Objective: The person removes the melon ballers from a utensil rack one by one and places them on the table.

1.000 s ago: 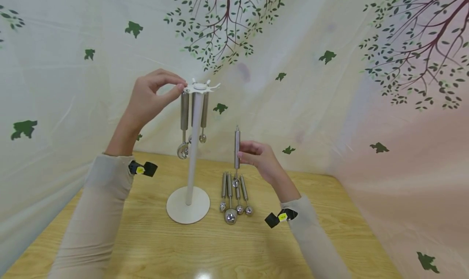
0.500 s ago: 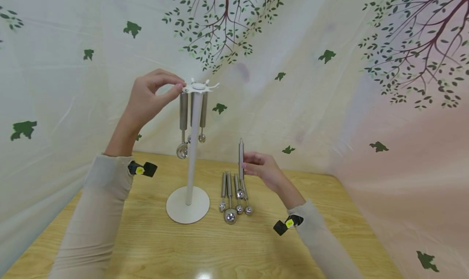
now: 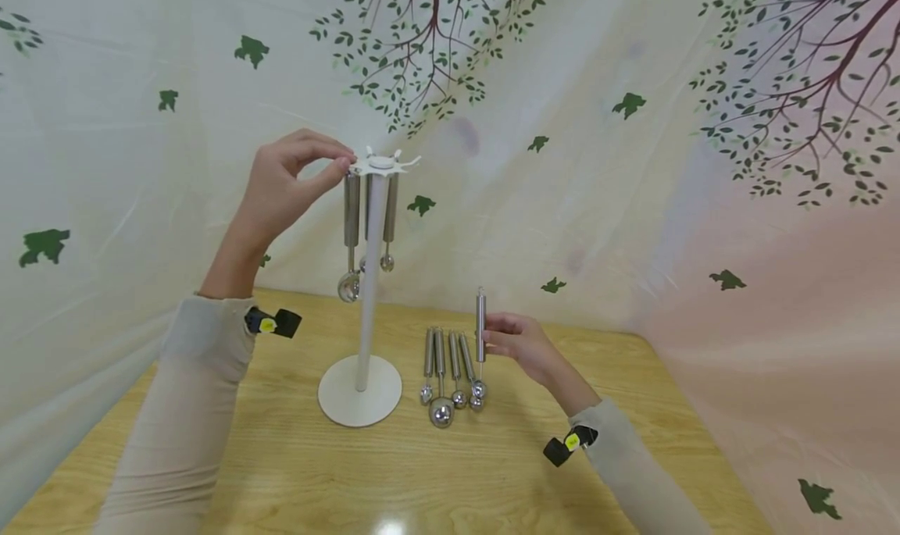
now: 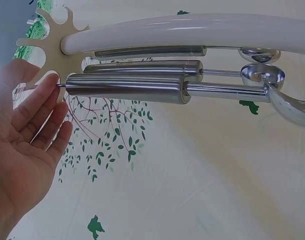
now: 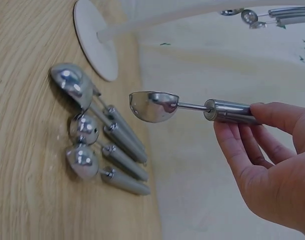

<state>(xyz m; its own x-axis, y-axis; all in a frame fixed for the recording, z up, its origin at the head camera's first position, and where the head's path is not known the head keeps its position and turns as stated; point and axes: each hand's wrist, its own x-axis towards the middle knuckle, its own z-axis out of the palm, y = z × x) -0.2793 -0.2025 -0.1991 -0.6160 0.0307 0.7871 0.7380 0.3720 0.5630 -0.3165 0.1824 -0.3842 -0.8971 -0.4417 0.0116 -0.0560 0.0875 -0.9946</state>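
Note:
In the head view, my left hand (image 3: 277, 187) pinches the hooked top of a white utensil rack (image 3: 367, 301) between thumb and fingertips. The left wrist view shows the fingertips at the end of a hanging metal scoop (image 4: 127, 87); whether they also touch its loop, I cannot tell. My right hand (image 3: 523, 346) pinches the handle of a melon baller (image 3: 481, 324), upright with its bowl down. In the right wrist view, that half-round bowl (image 5: 153, 107) is held apart from the rack and over the table. Its handle's upper end is hidden by the hand there.
Several steel scoops (image 3: 441, 414) lie side by side on the wooden table (image 3: 302, 472), right of the rack's round base (image 3: 337, 410). Other scoops hang from the rack's hooks. A leaf-printed curtain (image 3: 598, 207) encloses the table at the back and sides.
My right hand has moved down and to the right with the melon baller, from above the lying scoops to their right end. My left hand stays at the rack's top.

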